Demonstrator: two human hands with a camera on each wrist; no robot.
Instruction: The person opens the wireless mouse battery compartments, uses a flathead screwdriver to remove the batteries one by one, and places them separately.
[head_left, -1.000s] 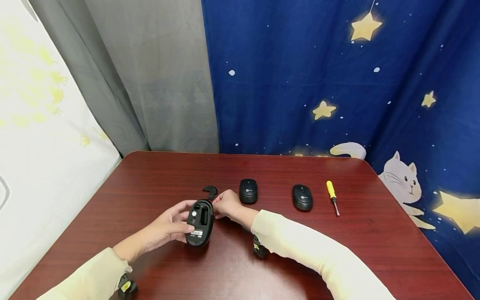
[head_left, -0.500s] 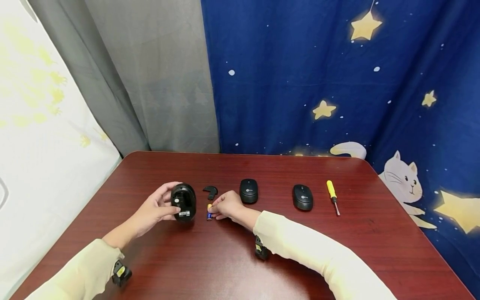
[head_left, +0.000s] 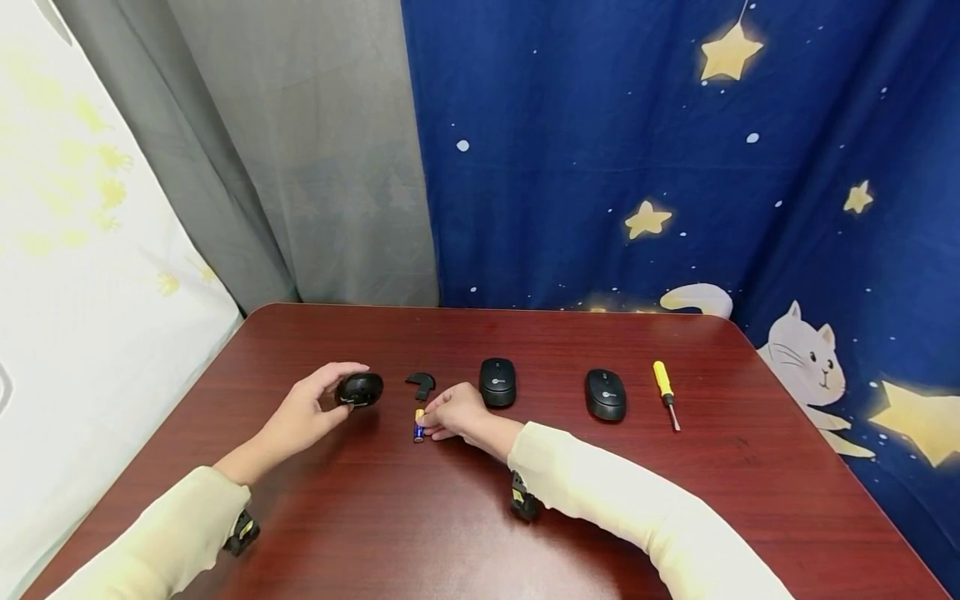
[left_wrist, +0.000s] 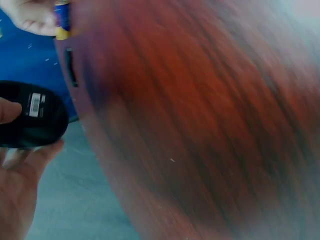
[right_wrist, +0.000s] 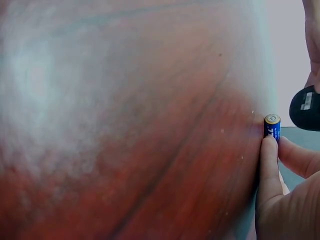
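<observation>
My left hand [head_left: 303, 417] grips a black computer mouse [head_left: 360, 389] by its sides, thumb near, fingers far. In the left wrist view the underside of that mouse [left_wrist: 37, 117] shows a white label. My right hand [head_left: 459, 412] pinches a blue and yellow battery [head_left: 418, 427] between thumb and finger, at the table surface. In the right wrist view the battery [right_wrist: 272, 127] points its flat end toward the camera. Just beyond it lies a black battery cover [head_left: 422, 384] with a tab.
Two more black mice, a nearer-to-centre mouse [head_left: 497, 382] and a mouse farther right [head_left: 605, 395], lie on the brown table [head_left: 450, 533]. A yellow-handled screwdriver [head_left: 663, 383] lies at the right. A blue curtain [head_left: 562, 167] hangs behind the table.
My left hand has carried the mouse left and away from me, tilting it so its underside no longer faces the head camera. The battery has come into sight in my right hand, which barely moved.
</observation>
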